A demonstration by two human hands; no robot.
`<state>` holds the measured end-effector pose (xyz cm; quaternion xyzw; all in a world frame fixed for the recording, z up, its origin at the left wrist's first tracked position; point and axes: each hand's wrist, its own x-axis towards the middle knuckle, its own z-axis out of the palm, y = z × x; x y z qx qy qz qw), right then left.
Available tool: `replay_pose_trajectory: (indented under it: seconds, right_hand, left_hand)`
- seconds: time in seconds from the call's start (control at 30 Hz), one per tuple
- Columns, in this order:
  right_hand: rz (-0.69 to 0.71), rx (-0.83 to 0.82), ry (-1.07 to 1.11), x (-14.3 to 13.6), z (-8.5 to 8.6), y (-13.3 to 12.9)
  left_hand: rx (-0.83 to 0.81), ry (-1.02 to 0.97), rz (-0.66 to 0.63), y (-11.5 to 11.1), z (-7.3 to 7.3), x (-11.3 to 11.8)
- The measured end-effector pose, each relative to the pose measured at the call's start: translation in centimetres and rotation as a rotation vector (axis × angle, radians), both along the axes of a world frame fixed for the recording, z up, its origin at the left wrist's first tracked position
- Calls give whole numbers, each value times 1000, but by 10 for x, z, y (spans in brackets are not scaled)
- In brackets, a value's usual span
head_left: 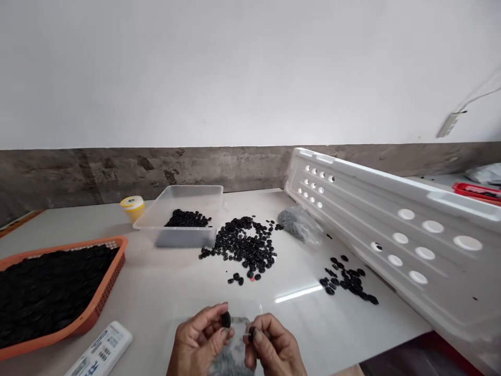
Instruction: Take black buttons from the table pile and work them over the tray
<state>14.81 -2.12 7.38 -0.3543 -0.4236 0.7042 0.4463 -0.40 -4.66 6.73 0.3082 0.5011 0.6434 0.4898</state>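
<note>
My left hand pinches a black oval disc between thumb and fingers, held on edge. A smaller black part sits between the thumb and fingertips of my right hand, a short gap away from the disc. Under both hands lies a clear plastic bag with grey contents I cannot make out. Beyond them, a loose pile of small black rings spreads over the table. To the right is a smaller heap of black oval discs.
An orange basket full of black pieces stands left, near a white box. Behind are a yellow-and-white spool and a clear bin with black parts. A bag of grey pieces touches the white perforated panel on the right.
</note>
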Motion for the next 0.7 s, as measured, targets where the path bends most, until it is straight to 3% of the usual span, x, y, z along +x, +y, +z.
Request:
replay_pose_trajectory:
  seconds: [0.13, 0.27, 0.37, 0.57, 0.7]
  right_hand:
    - [89, 18, 99, -21, 1, -10]
    - [141, 92, 126, -40, -8, -13]
    - [144, 97, 66, -46, -17, -12]
    - [151, 43, 19, -49, -19, -15]
    - [143, 34, -22, -51, -9, -19]
  left_hand:
    - [41, -11, 56, -22, -6, -2]
    - [57, -61, 22, -27, -18, -4]
    - [-22, -186, 33, -30, -25, -7]
    - [-42, -291, 80, -40, -18, -17]
    - [-95, -164, 97, -46, -14, -20]
